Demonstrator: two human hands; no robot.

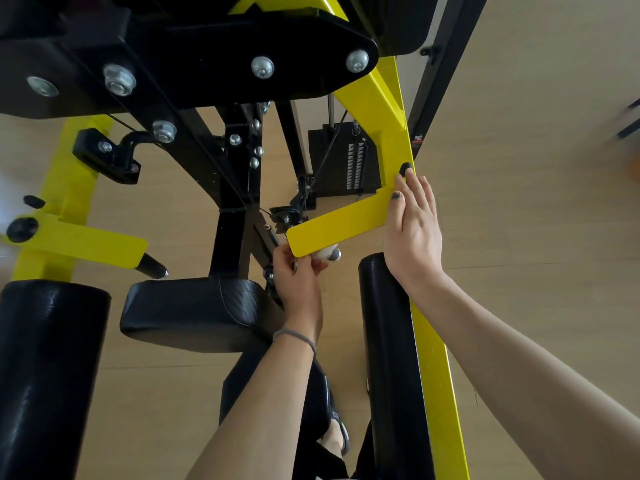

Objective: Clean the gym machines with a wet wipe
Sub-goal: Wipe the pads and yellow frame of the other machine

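Observation:
I look down on a yellow and black gym machine. My right hand lies flat with straight fingers on its right yellow arm, thumb on the yellow bracket plate. Below that plate's lower end, my left hand pinches a crumpled white wet wipe around the handle there. Most of the wipe and the handle are hidden behind the plate.
A black roller pad stands just left of my right wrist, another roller pad at far left, and a black seat pad between them. A black bolted plate overhangs at the top. The weight stack sits behind. My sandalled foot is below.

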